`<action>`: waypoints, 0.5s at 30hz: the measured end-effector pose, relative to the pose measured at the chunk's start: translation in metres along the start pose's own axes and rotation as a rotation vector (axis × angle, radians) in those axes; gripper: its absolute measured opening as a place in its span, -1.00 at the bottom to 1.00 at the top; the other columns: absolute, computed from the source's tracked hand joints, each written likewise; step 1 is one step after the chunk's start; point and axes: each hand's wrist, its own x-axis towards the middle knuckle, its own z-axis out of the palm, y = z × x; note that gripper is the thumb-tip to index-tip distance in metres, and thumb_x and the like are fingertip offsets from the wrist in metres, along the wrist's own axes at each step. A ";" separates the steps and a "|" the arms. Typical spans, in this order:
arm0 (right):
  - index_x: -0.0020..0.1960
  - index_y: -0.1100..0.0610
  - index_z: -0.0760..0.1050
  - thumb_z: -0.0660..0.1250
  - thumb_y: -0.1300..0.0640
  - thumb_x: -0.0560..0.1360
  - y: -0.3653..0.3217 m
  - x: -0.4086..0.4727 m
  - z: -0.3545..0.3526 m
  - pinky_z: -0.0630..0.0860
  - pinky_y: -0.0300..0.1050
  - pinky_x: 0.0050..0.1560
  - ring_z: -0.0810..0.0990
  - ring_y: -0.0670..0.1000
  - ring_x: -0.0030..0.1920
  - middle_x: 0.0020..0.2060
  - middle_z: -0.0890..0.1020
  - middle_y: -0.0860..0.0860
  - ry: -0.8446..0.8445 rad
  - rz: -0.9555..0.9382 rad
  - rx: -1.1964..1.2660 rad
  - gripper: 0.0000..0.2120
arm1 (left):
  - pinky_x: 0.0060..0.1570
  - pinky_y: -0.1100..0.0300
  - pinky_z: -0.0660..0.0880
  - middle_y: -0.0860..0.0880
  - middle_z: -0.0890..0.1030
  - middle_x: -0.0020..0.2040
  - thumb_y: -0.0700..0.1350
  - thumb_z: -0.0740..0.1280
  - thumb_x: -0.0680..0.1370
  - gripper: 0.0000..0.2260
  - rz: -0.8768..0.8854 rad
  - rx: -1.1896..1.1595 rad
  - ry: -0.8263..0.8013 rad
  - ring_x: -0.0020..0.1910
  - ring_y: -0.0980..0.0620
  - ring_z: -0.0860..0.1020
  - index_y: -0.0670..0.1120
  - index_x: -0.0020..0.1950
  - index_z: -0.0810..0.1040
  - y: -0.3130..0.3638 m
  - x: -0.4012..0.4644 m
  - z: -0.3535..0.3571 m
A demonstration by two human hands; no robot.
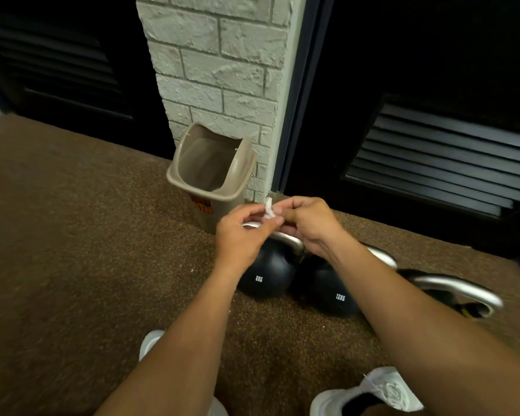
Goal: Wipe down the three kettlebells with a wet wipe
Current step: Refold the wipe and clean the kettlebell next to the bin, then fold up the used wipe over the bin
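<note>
Between both hands (pixel 278 223): pinched wet wipe (pixel 268 209).

White crumpled wet wipe (pixel 268 209) at centre. 8KG round kettlebell (pixel 266 273): black body, white lettering, silver metal handle. 12KG round kettlebell (pixel 327 291) at its 4 o'clock: same scheme. Third kettlebell (pixel 460 291) at 3 o'clock: silver handle, black body, a yellow patch. Beige plastic bin (pixel 210 172) at 11 o'clock, orange label. Pale grey-white brick-pattern pillar (pixel 219 61) at 12. Brown speckled carpet floor (pixel 72 235). White shoes (pixel 385 391) at 6. Black slatted louvre panels (pixel 442 157) either side.
</note>
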 end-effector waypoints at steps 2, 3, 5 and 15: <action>-0.09 0.33 0.59 0.37 0.39 0.51 0.000 -0.002 0.001 0.68 -0.08 -0.13 0.70 0.12 -0.12 -0.10 0.68 0.25 0.014 -0.031 -0.056 -0.96 | 0.04 0.24 0.63 0.06 0.74 -0.01 -0.12 0.59 0.44 -0.76 -0.065 -0.030 -0.008 0.00 0.13 0.70 0.05 0.08 0.72 0.006 0.000 -0.002; -0.09 0.31 0.60 0.38 0.36 0.52 0.000 -0.003 0.002 0.68 -0.10 -0.17 0.71 0.09 -0.16 -0.12 0.68 0.23 0.026 -0.057 -0.113 -0.97 | 0.02 0.24 0.64 0.04 0.75 -0.03 -0.15 0.58 0.45 -0.78 -0.110 -0.077 -0.004 -0.02 0.11 0.71 0.00 0.07 0.73 0.009 -0.001 -0.002; -0.09 0.25 0.61 0.38 0.31 0.54 0.001 -0.005 0.005 0.66 -0.15 -0.28 0.70 0.06 -0.27 -0.18 0.69 0.20 0.057 -0.118 -0.282 -0.95 | -0.06 0.31 0.62 0.00 0.76 -0.08 -0.22 0.55 0.47 -0.80 -0.194 -0.141 0.019 -0.06 0.10 0.72 -0.10 0.08 0.74 0.016 -0.002 -0.003; -0.15 0.07 0.57 0.34 0.23 0.54 -0.018 0.008 0.012 0.66 -0.01 -0.19 0.65 -0.02 -0.27 -0.26 0.65 0.01 0.183 -0.335 -0.820 -0.87 | -0.16 0.22 0.59 -0.02 0.72 -0.10 -0.30 0.39 0.53 -0.80 -0.277 0.105 0.058 -0.07 0.01 0.67 -0.02 -0.05 0.71 0.025 0.020 -0.037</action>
